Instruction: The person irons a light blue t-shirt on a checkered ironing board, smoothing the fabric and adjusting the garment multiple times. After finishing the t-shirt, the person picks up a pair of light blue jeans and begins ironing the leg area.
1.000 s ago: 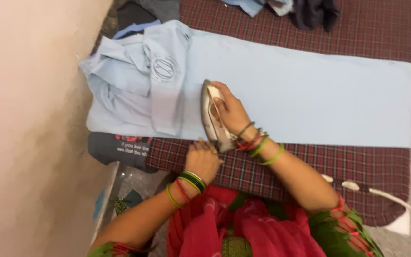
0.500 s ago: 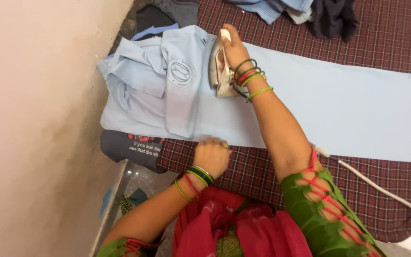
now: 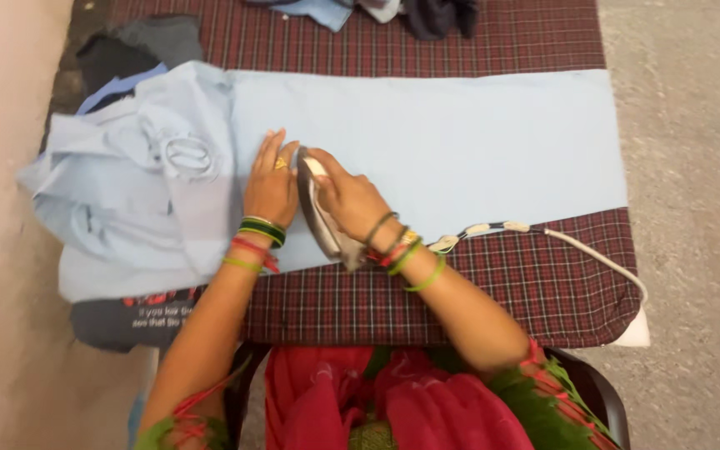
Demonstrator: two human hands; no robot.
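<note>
Light-blue cloth (image 3: 460, 142) | right hand (image 3: 352, 200) grips iron (image 3: 320, 217) | left hand (image 3: 271, 187) flat, fingers spread, on cloth | right stretch smooth, left end (image 3: 127, 183) bunched | bench (image 3: 493, 283)

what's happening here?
A person is ironing a light blue garment spread flat on a checked cloth. The right hand grips the iron near the garment's near edge. The left hand lies flat on the fabric just beside it. The iron's cord trails off to the right. The garment's left part is bunched up; more clothes lie at the far edge.
</note>
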